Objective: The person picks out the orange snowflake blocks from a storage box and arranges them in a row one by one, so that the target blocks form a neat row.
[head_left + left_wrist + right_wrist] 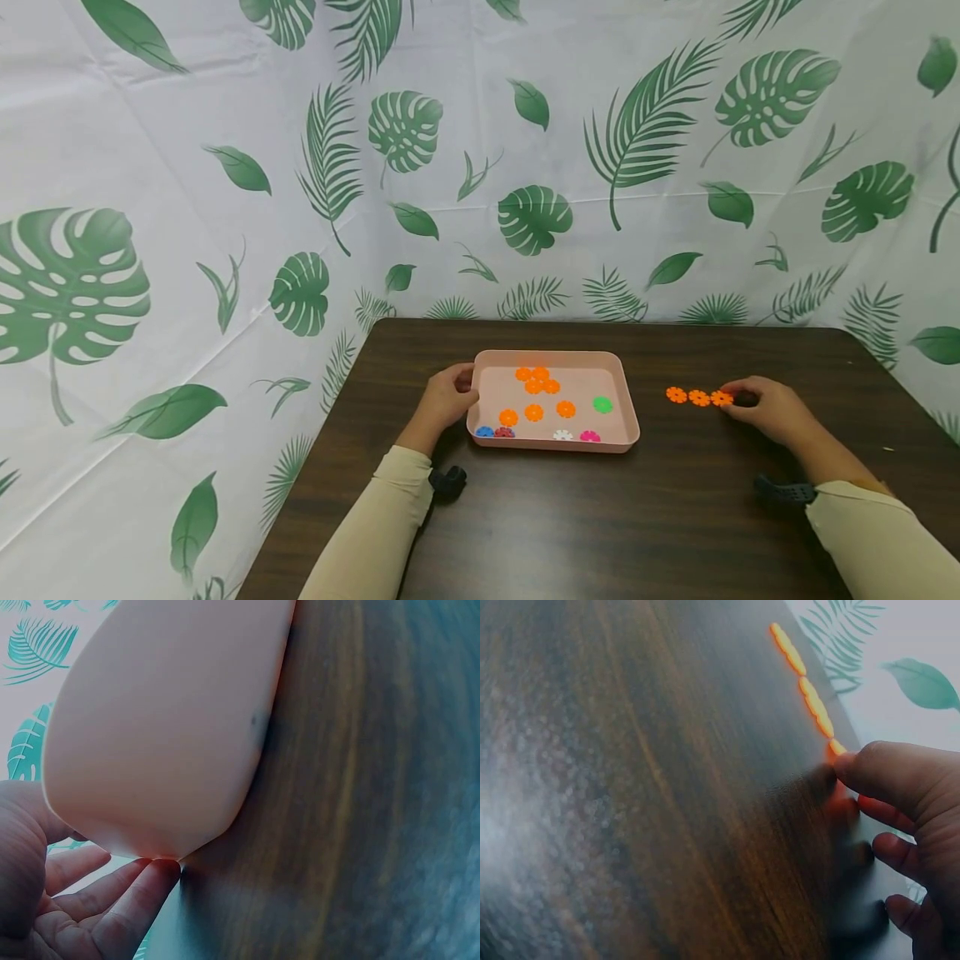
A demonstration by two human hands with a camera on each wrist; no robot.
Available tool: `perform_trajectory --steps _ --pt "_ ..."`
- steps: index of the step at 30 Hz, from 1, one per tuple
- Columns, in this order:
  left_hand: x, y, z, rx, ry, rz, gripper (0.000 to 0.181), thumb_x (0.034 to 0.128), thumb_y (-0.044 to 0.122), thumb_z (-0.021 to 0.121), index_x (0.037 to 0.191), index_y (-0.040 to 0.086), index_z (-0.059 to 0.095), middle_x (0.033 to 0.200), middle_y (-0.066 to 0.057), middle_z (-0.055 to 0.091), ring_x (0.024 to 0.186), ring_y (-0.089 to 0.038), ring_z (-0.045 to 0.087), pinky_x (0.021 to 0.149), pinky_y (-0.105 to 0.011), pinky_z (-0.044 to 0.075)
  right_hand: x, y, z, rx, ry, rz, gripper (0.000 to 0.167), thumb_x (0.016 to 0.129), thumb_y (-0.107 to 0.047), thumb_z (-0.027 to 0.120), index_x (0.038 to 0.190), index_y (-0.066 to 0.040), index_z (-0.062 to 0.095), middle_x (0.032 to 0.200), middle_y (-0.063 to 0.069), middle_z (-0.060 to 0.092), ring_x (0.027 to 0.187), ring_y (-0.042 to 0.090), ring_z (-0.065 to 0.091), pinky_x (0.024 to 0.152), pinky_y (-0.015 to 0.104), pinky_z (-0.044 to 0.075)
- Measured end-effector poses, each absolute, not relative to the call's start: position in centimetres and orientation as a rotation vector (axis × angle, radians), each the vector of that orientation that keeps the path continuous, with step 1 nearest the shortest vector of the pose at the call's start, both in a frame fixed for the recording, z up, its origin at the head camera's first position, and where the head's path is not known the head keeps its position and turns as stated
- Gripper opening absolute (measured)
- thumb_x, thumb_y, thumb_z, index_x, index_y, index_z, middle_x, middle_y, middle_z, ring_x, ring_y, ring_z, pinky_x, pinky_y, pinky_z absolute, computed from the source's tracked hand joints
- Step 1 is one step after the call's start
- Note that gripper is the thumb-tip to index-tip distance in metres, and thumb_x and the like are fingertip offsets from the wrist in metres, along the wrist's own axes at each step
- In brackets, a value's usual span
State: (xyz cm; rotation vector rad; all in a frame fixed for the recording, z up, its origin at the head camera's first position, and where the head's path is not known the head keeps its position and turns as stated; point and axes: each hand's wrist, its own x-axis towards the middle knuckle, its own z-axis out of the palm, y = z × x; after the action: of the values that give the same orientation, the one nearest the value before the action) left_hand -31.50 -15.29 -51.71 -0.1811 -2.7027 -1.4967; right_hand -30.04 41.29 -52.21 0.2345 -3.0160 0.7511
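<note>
A pale pink tray (pixel 555 444) holds several orange notched discs (pixel 533 412), along with green (pixel 602 405), blue (pixel 484 432), dark red (pixel 505 432), white (pixel 562 435) and pink (pixel 590 436) ones. At its left end, my left hand (pixel 444 400) grips the tray; in the left wrist view the fingers (pixel 139 904) touch the end wall. Right of the tray, three orange discs lie in a row on the table. My right hand (pixel 768 410) pinches the rightmost orange disc (pixel 721 398), partly covered by the thumb and fingertips (pixel 849 766) in the right wrist view.
The dark wooden table (pixel 600 517) reaches back to a white cloth (pixel 465 242) printed with green leaves. A dark band sits on each wrist, and a black cable (pixel 415 542) runs along the left forearm.
</note>
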Motion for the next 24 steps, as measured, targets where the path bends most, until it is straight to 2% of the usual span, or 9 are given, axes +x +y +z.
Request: perform_trajectory --steps 10,19,24 --pt "-31.36 -15.24 -51.66 -0.165 -2.702 -1.498 0.055 0.0860 0.012 0.071 0.140 0.006 0.063 0.119 -0.010 0.072 0.101 -0.026 0.068 0.093 -0.044 0.059 -29.96 41.43 -52.43 0.266 -2.984 0.696 0.048 0.090 -0.032 0.078 0.123 0.003 0.069 0.124 0.030 0.062 0.115 0.053 0.055 0.094 0.070 0.042" --pt "-31.51 -15.24 -51.76 -0.171 -2.702 -1.499 0.054 0.0860 0.011 0.072 0.140 0.007 0.064 0.118 -0.009 0.072 0.101 -0.025 0.068 0.092 -0.044 0.059 -30.10 41.60 -52.62 0.248 -2.990 0.693 0.054 0.091 -0.036 0.078 0.126 0.004 0.067 0.125 0.030 0.062 0.115 0.052 0.055 0.094 0.070 0.041" --pt "-31.48 -15.16 -51.75 -0.160 -2.707 -1.495 0.054 0.0860 0.012 0.071 0.140 0.008 0.064 0.119 -0.009 0.072 0.100 -0.025 0.068 0.092 -0.043 0.059 -30.08 41.39 -52.47 0.229 -2.957 0.739 0.053 0.094 -0.036 0.076 0.127 0.004 0.067 0.121 0.028 0.063 0.111 0.049 0.057 0.090 0.068 0.044"
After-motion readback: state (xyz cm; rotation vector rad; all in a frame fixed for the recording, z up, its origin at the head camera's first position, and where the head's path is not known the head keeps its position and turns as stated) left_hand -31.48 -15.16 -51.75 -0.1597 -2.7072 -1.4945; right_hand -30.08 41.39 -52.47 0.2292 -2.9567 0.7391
